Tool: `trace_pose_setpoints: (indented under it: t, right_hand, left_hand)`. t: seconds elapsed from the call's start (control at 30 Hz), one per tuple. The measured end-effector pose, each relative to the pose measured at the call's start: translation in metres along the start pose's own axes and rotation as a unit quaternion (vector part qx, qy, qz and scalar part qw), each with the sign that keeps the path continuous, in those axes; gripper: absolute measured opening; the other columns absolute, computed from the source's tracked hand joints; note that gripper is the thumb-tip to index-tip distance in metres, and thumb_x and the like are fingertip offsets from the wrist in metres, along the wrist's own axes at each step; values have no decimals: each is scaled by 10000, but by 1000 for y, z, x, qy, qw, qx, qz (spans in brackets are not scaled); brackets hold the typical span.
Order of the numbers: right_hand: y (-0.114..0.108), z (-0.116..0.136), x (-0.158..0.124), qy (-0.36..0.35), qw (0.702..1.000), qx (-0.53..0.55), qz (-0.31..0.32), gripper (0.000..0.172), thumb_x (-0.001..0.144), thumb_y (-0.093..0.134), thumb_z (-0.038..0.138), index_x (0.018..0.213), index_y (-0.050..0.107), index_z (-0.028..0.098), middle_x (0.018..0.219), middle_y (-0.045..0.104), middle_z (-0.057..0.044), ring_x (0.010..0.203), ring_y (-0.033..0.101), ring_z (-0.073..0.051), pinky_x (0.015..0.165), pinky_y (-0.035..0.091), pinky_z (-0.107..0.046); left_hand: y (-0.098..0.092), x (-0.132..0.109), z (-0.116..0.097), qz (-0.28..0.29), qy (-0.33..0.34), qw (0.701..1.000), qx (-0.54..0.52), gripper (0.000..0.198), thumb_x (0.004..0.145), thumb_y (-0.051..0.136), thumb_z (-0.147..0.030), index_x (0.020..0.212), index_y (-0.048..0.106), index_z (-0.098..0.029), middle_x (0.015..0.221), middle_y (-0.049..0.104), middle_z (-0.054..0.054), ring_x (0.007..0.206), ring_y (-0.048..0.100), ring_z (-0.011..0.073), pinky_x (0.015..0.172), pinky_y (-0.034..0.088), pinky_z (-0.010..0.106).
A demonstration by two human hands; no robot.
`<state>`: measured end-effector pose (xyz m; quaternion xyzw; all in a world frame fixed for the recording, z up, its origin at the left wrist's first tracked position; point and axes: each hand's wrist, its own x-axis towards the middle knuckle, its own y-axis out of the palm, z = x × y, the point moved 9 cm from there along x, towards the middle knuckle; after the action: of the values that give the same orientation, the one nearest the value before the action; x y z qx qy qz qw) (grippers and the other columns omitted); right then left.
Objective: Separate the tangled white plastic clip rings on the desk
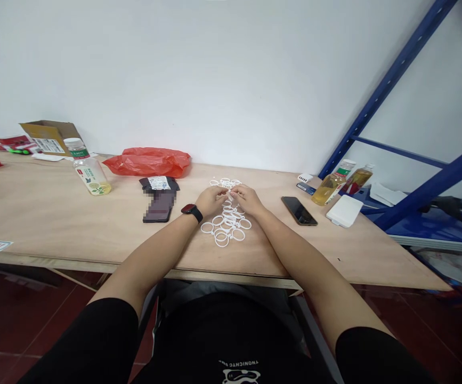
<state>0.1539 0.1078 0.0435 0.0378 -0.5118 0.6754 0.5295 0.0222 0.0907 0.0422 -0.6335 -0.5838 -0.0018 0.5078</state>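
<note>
L hand (211, 200) + R hand (248, 199), mid-frame: grips pinch white rings (231, 217), prob. for fine control; phone (299, 210) off to right.

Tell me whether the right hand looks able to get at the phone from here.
Probably yes: the phone lies to the right of the right hand, with nothing visible standing between them, though the hand would likely have to leave the white rings first.

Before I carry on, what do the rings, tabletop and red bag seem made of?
Rings: probably plastic; smooth, white, evenly thin.
Tabletop: likely plywood, matte, from its pale, faintly grained face.
Red bag: thin plastic film, by its sheen and crinkles.
</note>
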Motion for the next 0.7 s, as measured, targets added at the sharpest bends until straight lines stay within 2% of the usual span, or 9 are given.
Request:
trace_pose_setpoints:
  t: [0.1,0.27,0.4,0.5,0.7]
  right_hand:
    - [5,12,0,-1,1000,14,7,217,944,528,315,876,712,221,857,709,-28,844,633,-179,803,466,-306]
    - [2,6,-3,29,999,24,-9,161,899,602,307,953,737,237,910,741,-24,848,667,-181,807,494,-312]
    - [-2,2,-4,45,998,27,-34,182,873,632,296,1009,742,243,959,751,-29,871,683,-185,829,517,-317]
    - [0,8,-3,34,999,0,-14,187,890,609,288,1005,753,253,966,755,-26,910,681,-187,861,506,-310]
    - [2,9,-2,55,997,-49,35,208,918,575,335,1006,747,259,980,751,-28,938,663,-199,863,482,-309]
  left_hand:
    - [-4,0,-2,-8,-8,1000,-24,218,858,633,-227,1050,720,-170,980,743,65,874,670,181,867,531,331]
    - [-8,0,-2,-15,-35,998,-40,159,878,619,-230,955,753,-196,943,758,46,855,683,173,834,535,303]
    - [-6,0,-4,-2,-32,998,-47,150,870,631,-232,944,757,-198,929,759,38,841,683,169,825,532,296]
    - [-5,0,-1,-2,-40,998,-55,146,866,639,-247,938,755,-193,925,759,39,838,681,171,821,532,295]
    - [-4,-1,1,2,-38,997,-62,164,873,619,-287,912,733,-176,891,747,42,838,671,182,817,527,306]
